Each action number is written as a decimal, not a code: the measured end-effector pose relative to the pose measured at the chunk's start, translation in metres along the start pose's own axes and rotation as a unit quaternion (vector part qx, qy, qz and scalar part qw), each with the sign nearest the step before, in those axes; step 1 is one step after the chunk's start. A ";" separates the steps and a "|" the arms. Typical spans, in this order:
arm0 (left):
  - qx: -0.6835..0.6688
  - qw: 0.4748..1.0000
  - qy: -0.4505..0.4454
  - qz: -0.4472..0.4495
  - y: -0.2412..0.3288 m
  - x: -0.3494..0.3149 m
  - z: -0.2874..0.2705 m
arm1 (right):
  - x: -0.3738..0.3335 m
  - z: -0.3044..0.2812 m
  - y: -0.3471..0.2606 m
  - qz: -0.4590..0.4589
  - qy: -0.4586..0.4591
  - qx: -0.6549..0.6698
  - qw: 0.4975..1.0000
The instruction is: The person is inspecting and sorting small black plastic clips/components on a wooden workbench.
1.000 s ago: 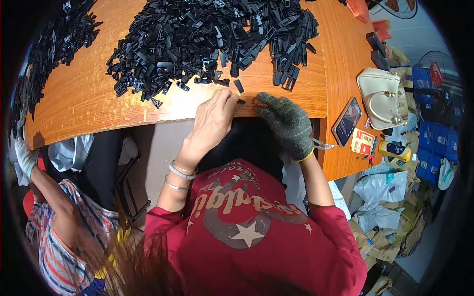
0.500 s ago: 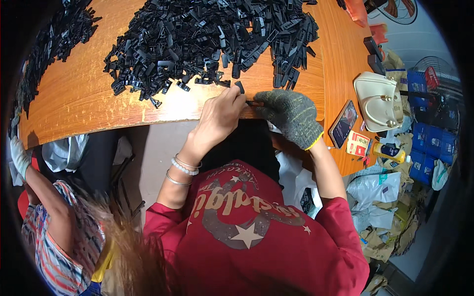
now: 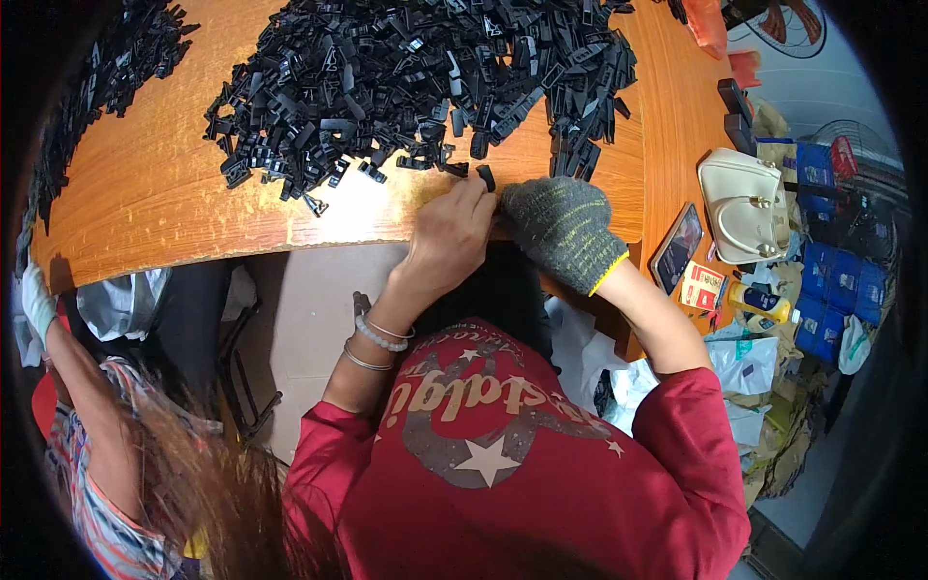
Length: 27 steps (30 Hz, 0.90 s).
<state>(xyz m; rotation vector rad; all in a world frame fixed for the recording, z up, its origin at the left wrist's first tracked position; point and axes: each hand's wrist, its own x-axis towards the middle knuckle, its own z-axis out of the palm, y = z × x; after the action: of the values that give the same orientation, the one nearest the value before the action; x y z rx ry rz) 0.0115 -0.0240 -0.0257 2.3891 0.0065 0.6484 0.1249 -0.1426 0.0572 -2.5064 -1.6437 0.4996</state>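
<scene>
At the table's near edge, my bare left hand (image 3: 451, 235) is closed on a small black plastic clip (image 3: 485, 178), whose end sticks up past my fingertips. My right hand (image 3: 564, 230), in a dark grey knitted glove with a yellow cuff, presses close against the left, its fingers curled inward. What the gloved fingers grip is hidden behind the glove and the left hand. Just beyond both hands spreads a large heap of black plastic clips (image 3: 387, 87), with a few loose ones along its near side.
The wooden table (image 3: 145, 217) has a second black heap (image 3: 106, 68) at far left, near a co-worker's gloved hand (image 3: 39, 302). On the right are a phone (image 3: 678, 248), a cream handbag (image 3: 742, 205), a red-and-white packet (image 3: 703, 286) and a yellow bottle (image 3: 760, 301). Bags and blue bundles (image 3: 817, 266) lie beyond.
My hands have come closer together, the left shifting slightly right, the right glove turning inward over its fingers. The whole view has shifted a little. The co-worker leans slightly differently.
</scene>
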 end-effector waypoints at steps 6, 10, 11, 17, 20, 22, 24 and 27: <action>-0.061 0.997 0.009 -0.042 0.002 0.000 -0.005 | -0.007 -0.004 -0.003 0.061 -0.042 -0.004 0.997; -0.084 0.995 0.001 -0.055 0.007 0.003 -0.029 | -0.031 0.006 -0.007 0.114 0.078 0.174 0.975; -0.183 0.971 -0.046 -0.147 0.013 0.004 -0.037 | -0.039 0.007 -0.007 0.160 0.100 0.356 0.915; -0.610 0.717 -0.059 -0.331 0.016 0.004 -0.036 | -0.052 -0.006 -0.013 0.238 0.115 0.551 0.791; -0.644 0.686 -0.049 -0.335 0.023 0.008 -0.029 | -0.055 -0.008 -0.015 0.247 0.114 0.524 0.807; -0.652 0.670 -0.066 -0.348 0.025 0.011 -0.030 | -0.061 -0.003 -0.011 0.203 0.136 0.481 0.842; -0.627 0.694 -0.081 -0.346 0.031 0.014 -0.032 | -0.065 0.000 -0.010 0.157 0.145 0.470 0.856; -0.612 0.702 -0.100 -0.349 0.031 0.015 -0.030 | -0.066 0.009 -0.007 0.098 0.180 0.447 0.871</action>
<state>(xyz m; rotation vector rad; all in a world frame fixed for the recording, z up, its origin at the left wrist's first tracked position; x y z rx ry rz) 0.0066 -0.0285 0.0197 0.9694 0.2845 -0.0622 0.0921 -0.2005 0.0648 -1.8821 -0.7449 0.5847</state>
